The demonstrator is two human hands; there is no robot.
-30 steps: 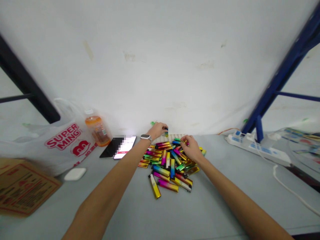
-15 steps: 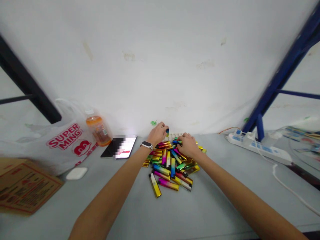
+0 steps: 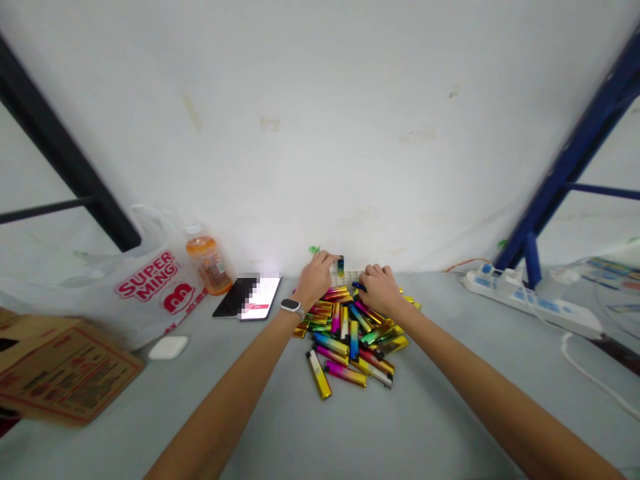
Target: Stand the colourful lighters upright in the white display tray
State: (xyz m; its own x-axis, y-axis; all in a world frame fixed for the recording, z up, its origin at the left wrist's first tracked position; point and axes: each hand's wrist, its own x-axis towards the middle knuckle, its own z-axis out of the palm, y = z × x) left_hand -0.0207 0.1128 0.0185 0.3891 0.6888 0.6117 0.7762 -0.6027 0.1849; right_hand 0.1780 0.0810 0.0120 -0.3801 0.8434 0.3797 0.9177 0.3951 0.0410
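A heap of shiny lighters (image 3: pixel 354 340) in gold, blue, pink and green lies on the grey table, several with black tops. Behind the heap, against the wall, is a pale tray with a grid of small cells (image 3: pixel 354 275), partly hidden by my hands. My left hand (image 3: pixel 315 279), with a band on its wrist, has its fingertips at the top of an upright blue-and-yellow lighter (image 3: pixel 341 268) at the tray. My right hand (image 3: pixel 380 288) is closed at the back right of the heap, with a blue lighter (image 3: pixel 359 286) at its fingers.
On the left are a cardboard box (image 3: pixel 65 370), a white plastic bag (image 3: pixel 150 287), an orange bottle (image 3: pixel 207 263), a tablet-like device (image 3: pixel 260 297) and a small white case (image 3: pixel 169 347). A power strip (image 3: pixel 530 300) with cables lies right, beside a blue metal post (image 3: pixel 555 167).
The view has shifted slightly, moving everything rightward. The lighter at my left hand now stands upright and shows more clearly. My right hand stays by the heap with the blue lighter.
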